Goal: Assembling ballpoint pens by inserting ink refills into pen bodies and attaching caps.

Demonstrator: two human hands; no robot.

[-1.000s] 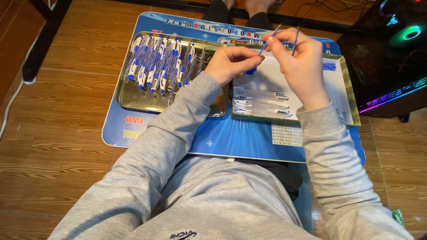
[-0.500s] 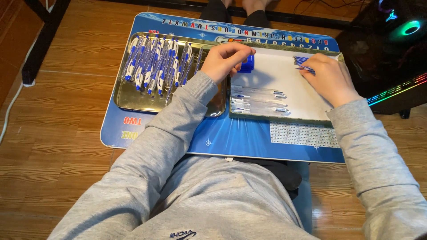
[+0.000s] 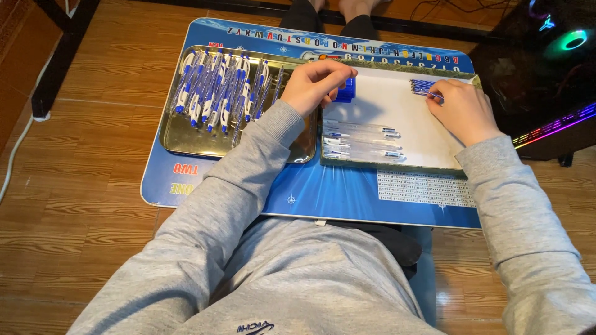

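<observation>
Both hands have dropped from mid-air to the white sheet (image 3: 397, 115) lining the right-hand tray. Left hand (image 3: 316, 84), fingers curled, rests against small blue plastic caps (image 3: 346, 89); whether it grips one cannot be told, the count being hidden. Right hand (image 3: 460, 110) pinches a thin refill from a loose blue bundle (image 3: 423, 85). Three clear pen barrels (image 3: 363, 139) lie in a row between the hands. Metal tray (image 3: 186, 139), glossy, holds many finished blue-and-white pens (image 3: 217, 90), overlapping and uncountable
</observation>
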